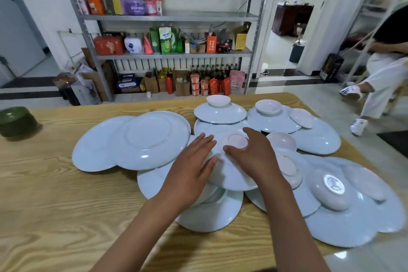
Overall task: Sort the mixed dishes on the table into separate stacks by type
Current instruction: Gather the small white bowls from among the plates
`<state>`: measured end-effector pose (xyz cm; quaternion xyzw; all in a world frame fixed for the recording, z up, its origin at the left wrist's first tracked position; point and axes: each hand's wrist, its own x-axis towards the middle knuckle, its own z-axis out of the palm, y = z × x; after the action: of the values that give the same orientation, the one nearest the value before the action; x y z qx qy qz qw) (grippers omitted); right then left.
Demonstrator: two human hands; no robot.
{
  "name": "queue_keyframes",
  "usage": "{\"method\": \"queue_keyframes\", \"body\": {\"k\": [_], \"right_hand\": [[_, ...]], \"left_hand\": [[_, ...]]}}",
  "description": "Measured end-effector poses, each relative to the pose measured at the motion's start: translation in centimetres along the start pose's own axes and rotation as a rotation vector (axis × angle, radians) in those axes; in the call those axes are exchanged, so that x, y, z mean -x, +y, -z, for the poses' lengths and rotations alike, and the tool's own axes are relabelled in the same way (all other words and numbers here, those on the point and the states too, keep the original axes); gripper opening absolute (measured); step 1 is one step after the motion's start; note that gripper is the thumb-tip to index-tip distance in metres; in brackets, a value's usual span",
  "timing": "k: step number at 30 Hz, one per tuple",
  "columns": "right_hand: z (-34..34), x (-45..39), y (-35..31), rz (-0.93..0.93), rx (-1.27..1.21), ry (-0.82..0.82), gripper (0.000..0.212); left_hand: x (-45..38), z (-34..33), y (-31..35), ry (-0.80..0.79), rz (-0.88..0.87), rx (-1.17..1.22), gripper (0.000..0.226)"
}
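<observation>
- The right hand [250, 154] was laid over an upturned small dish [231, 161], fingers curled over the dish's far side around its raised foot, thumb near the foot's front edge; the dish appeared to be gripped.
- The left hand [194, 168] was set against the same dish's left rim, fingers straight and loosely spread, nothing enclosed.
- The dish lay directly beneath both hands, resting on overlapping large plates [152, 139] near the middle of the pile.
- Small bowls [268, 106] sat upright further back, with more upturned dishes to the right.
- Open room for a new stack was judged to lie on the bare worktop [55, 194] to the left and front; the right edge was crowded by overhanging plates.
- A green container [16, 120] stood at the far left.
</observation>
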<state>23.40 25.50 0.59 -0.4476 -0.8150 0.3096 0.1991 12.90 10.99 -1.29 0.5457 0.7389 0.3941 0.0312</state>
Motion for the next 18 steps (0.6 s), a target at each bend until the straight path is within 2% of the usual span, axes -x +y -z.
{"method": "queue_keyframes", "body": {"k": [5, 7, 14, 18], "right_hand": [[-0.1, -0.1, 0.0, -0.007, 0.047, -0.002, 0.061], [-0.2, -0.1, -0.2, -0.015, 0.048, 0.004, 0.06], [-0.5, -0.6, -0.4, -0.061, -0.02, 0.079, 0.078], [-0.8, -0.7, -0.7, -0.047, 0.01, 0.002, 0.084]], "left_hand": [[0.0, 0.0, -0.3, 0.008, 0.019, -0.002, 0.039], [0.0, 0.0, -0.4, 0.006, 0.029, 0.007, 0.039], [0.4, 0.5, -0.8, 0.019, 0.038, 0.016, 0.039], [0.1, 1.2, -1.5, 0.046, 0.055, 0.005, 0.033]]}}
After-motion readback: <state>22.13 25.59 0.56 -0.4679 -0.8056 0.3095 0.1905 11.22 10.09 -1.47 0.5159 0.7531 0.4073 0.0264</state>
